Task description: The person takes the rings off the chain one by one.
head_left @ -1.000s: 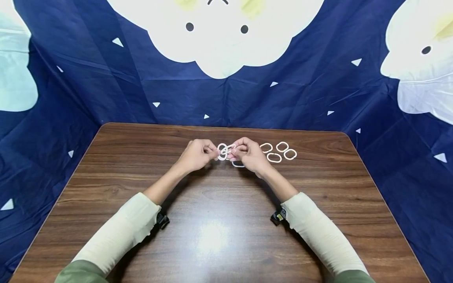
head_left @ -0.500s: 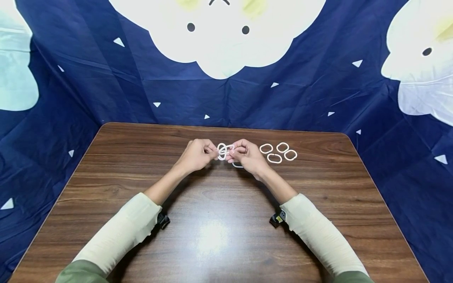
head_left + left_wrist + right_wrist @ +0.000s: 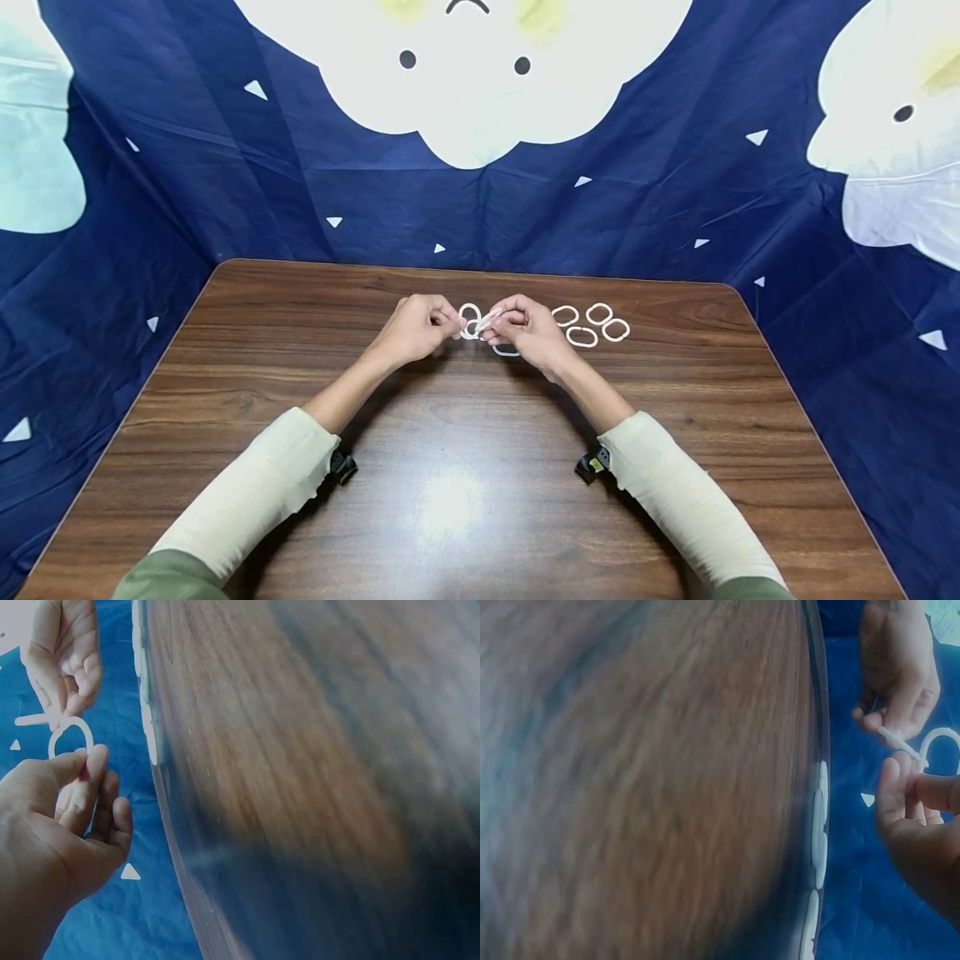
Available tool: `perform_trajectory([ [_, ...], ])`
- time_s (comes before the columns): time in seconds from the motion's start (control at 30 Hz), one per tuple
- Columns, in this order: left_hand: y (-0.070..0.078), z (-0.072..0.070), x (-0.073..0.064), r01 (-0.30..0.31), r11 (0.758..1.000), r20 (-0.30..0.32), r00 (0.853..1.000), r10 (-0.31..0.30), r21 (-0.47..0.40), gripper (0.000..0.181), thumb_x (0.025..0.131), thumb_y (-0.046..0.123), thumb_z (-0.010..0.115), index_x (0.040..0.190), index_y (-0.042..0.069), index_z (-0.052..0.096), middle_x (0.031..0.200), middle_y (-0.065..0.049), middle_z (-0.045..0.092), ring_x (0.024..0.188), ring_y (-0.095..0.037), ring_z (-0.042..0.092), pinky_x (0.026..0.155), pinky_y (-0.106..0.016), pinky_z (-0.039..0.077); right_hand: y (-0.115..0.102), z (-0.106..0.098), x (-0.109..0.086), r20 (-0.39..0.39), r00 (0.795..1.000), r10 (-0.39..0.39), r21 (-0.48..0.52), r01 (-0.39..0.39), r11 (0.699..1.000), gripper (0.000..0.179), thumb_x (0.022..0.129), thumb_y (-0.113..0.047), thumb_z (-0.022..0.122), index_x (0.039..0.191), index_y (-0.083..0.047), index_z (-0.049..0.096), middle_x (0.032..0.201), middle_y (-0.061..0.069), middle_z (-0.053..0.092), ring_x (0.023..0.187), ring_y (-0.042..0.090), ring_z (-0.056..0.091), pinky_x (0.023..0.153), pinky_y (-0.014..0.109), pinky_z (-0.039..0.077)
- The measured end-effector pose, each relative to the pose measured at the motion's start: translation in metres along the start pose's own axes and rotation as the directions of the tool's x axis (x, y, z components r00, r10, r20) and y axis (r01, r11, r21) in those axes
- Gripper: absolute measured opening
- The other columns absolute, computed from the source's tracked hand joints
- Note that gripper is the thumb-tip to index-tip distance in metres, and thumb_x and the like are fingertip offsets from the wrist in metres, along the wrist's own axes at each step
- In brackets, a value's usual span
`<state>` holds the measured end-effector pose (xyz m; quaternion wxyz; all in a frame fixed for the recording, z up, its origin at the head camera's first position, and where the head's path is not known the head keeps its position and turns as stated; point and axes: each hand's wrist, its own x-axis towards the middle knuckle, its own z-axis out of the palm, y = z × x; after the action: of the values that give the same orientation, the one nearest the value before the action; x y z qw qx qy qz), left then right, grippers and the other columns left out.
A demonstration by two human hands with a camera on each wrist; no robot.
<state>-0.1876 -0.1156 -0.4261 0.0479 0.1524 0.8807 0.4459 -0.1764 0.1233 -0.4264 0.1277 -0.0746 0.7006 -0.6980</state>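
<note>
Over the far part of the table, my left hand point(image 3: 420, 327) pinches a white oval chain link point(image 3: 469, 307) between thumb and fingers. Facing it, my right hand point(image 3: 528, 333) pinches a second white link point(image 3: 487, 320), which slants and overlaps the first in the head view. The left wrist view shows the left hand's link point(image 3: 89, 733) as an arch meeting the right fingertips. From the right wrist, the right hand's link point(image 3: 940, 733) curves up from the thumb, its end right at the other link point(image 3: 898, 742). Fingers hide parts of both links.
Several loose white links point(image 3: 581, 337) lie on the wooden table point(image 3: 450, 417) to the right of the hands. Another link point(image 3: 506, 351) lies partly hidden under the right hand. A blue cloth backdrop point(image 3: 480, 208) hangs behind the table's far edge.
The link in my right hand has turned from a flatter, more face-on pose to a steeper, narrower slant against the left hand's link. Both hands stay nearly in place.
</note>
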Motion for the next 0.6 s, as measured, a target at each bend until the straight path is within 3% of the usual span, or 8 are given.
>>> perform_trajectory([
  [0.2,-0.006,-0.004,-0.001,0.006,1.0,0.014,1.0,-0.006,-0.005,0.013,0.107,0.023,0.08,0.102,0.011,0.082,0.092,-0.004,0.086,0.065,-0.027,0.074,0.068,-0.031,0.058,-0.002,-0.011,0.0,-0.007,1.0,-0.004,-0.056,0.004,0.998,0.022,0.109,0.01,0.062,0.13,0.016,0.057,0.104,0.019,0.08,0.086,0.008,0.077,0.083,0.024,0.067],
  [0.43,-0.012,-0.011,-0.002,0.014,1.0,0.002,1.0,-0.014,0.021,0.012,0.106,0.023,0.081,0.106,0.011,0.085,0.094,-0.006,0.086,0.067,-0.02,0.072,0.078,-0.034,0.058,-0.008,-0.029,-0.006,-0.01,1.0,-0.027,-0.097,0.026,0.995,0.029,0.109,0.009,0.064,0.136,0.017,0.058,0.097,0.001,0.079,0.086,0.008,0.076,0.083,0.026,0.067],
  [0.6,-0.013,-0.013,-0.004,0.025,0.999,-0.002,1.0,-0.025,0.026,0.012,0.105,0.021,0.081,0.109,0.01,0.085,0.094,-0.007,0.086,0.071,-0.024,0.075,0.078,-0.033,0.057,-0.008,-0.043,-0.011,-0.032,0.999,-0.02,-0.132,0.015,0.991,0.031,0.109,0.007,0.065,0.138,0.016,0.06,0.1,0.009,0.079,0.085,0.009,0.077,0.085,0.027,0.068],
])
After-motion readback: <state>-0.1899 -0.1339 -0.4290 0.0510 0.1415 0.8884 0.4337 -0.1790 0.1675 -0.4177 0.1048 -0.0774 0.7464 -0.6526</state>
